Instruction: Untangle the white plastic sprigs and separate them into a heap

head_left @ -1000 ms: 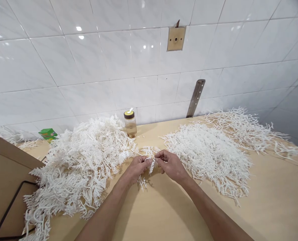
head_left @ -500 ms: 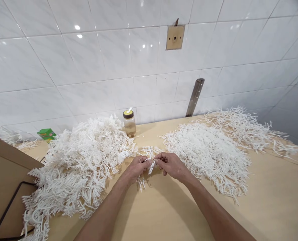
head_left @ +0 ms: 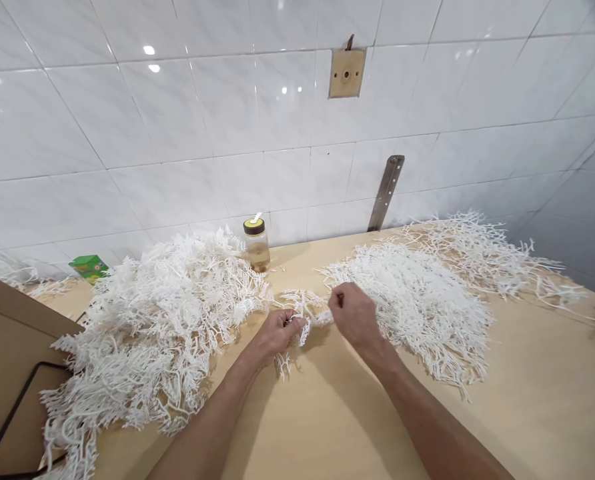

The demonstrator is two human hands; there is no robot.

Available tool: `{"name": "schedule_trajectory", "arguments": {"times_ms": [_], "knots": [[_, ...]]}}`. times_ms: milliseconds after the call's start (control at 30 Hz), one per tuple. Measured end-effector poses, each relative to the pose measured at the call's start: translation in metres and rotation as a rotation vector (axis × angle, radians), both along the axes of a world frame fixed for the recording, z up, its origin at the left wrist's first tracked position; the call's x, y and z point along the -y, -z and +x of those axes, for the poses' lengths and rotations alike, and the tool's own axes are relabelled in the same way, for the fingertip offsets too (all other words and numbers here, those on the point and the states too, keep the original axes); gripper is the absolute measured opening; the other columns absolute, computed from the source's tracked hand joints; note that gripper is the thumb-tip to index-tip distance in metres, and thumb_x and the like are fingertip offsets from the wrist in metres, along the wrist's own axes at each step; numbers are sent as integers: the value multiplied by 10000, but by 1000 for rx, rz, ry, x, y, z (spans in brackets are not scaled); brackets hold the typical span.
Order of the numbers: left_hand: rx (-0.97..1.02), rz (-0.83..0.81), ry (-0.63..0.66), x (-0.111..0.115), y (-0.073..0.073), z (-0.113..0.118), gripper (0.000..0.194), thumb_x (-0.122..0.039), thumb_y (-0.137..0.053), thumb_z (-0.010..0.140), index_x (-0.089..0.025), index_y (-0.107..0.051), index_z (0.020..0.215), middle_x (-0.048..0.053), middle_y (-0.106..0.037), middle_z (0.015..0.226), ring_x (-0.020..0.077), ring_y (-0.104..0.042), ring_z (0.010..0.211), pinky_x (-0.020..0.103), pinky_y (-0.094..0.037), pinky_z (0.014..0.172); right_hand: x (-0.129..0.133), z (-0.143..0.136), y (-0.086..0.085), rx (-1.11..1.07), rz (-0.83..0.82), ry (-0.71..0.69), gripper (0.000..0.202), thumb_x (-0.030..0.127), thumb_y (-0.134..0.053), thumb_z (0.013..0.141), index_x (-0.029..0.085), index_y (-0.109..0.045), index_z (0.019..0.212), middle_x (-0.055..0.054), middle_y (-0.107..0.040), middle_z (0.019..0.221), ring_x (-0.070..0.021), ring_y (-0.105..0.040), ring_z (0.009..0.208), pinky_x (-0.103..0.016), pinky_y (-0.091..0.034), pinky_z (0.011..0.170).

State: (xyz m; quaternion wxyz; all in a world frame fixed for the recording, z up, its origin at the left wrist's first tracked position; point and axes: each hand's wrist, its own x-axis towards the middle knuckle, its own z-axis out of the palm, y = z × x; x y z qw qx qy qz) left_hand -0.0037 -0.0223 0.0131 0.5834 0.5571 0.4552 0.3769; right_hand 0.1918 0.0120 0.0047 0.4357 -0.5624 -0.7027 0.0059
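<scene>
My left hand pinches a small white branching plastic-like sprig between thumb and fingers, low over the tabletop. To its right, my right hand is raised slightly with its fingers curled; whether anything is inside them is hidden. A few loose white sprigs lie just beyond the hands. A large tangled heap of white sprigs spreads on the left. Beside my right hand lies a flatter, denser pile of similar pieces.
Thin white strands lie at the far right. A jar with a yellow-and-black lid and a green box stand near the tiled wall. A metal strip leans there. At the left edge is a brown panel.
My right hand has drawn away from the sprig, moving up and to the right, and its fingers have curled. My left hand stays in place, still pinching the sprig.
</scene>
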Motion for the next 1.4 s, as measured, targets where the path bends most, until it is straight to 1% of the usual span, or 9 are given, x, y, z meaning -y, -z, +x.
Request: {"name": "schedule_trajectory", "arguments": {"times_ms": [133,333,400,467,633,733,1067,1300,1400], "knots": [[8,34,-107,0,4,2,505,-593,-689,717,-184,-408,627,-72,-284,563,64,-214,512,238,-160,492,-9,27,-8,-136,-9,127,117,232,-550,795,166,-614,867,-81,-638,848,-176,-569,660,-315,-442,671],[44,44,-152,1,8,5,492,-610,-673,725,-166,-473,659,-54,-362,572,70,-285,521,230,-201,499,10,3,-17,-263,-411,-396,302,415,-515,877,196,-712,942,-49,-704,800,-174,-614,675,-299,-490,662],[55,43,-168,1,8,6,485,-602,-684,719,-163,-486,662,-58,-366,561,69,-287,516,228,-203,495,16,-9,-17,-258,-465,-492,293,411,-532,872,209,-725,962,-42,-720,836,-175,-627,715,-297,-496,684],[67,37,-178,1,8,7,477,-593,-696,710,-163,-495,665,-67,-347,542,64,-269,500,227,-189,484,20,-17,-16,-269,-494,-498,286,408,-559,855,211,-727,976,-42,-724,853,-171,-626,710,-290,-499,669],[93,37,-180,0,8,8,480,-599,-698,702,-165,-498,654,-69,-351,531,59,-262,478,226,-179,468,21,-20,-16,-376,-638,-437,324,415,-571,828,182,-699,1012,-12,-640,670,-120,-511,474,-230,-407,404],[79,33,-181,0,8,8,488,-606,-703,688,-170,-486,645,-73,-346,526,58,-258,471,226,-180,466,21,-19,-18,-399,-680,-465,290,410,-562,827,184,-709,934,27,-548,573,-100,-462,415,-220,-391,383],[53,30,-210,1,6,11,500,-616,-691,689,-182,-451,623,-78,-327,516,60,-245,467,232,-174,473,24,-19,-24,-274,-616,-407,258,396,-528,858,181,-660,806,27,-582,607,-100,-496,421,-245,-414,486],[66,-44,-84,1,4,6,507,-604,-680,728,-189,-404,631,-87,-280,505,51,-200,455,239,-123,461,23,-18,-22,-11,-366,-407,159,219,-500,895,185,-647,842,-30,-677,814,-162,-614,752,-270,-428,696],[70,-67,-68,2,3,6,502,-602,-688,726,-191,-410,650,-84,-302,509,52,-218,450,238,-129,453,25,-21,-17,135,-285,-357,180,190,-457,929,182,-618,850,-54,-668,883,-164,-598,766,-273,-400,690]]}}
